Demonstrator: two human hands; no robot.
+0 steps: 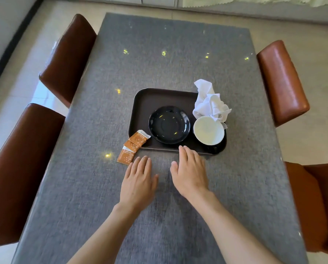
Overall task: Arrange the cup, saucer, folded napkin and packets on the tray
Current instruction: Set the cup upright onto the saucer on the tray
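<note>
A dark brown tray (155, 100) lies on the grey table. On it sit a black saucer (169, 124) and, at the near right corner, a white cup (208, 130). A crumpled white napkin (209, 102) rests over the tray's right edge behind the cup. Three orange packets (133, 145) lie overlapping at the tray's near left corner, the top one on the rim, the others on the table. My left hand (138, 181) lies flat, fingers apart, just near the lowest packet. My right hand (190, 172) is flat too, fingertips at the tray's near edge. Neither hand holds anything.
The grey table (159, 54) extends far beyond the tray. Two brown leather chairs (67, 60) stand along the left side and two orange-brown chairs (283, 80) along the right. Pale tiled floor surrounds the table.
</note>
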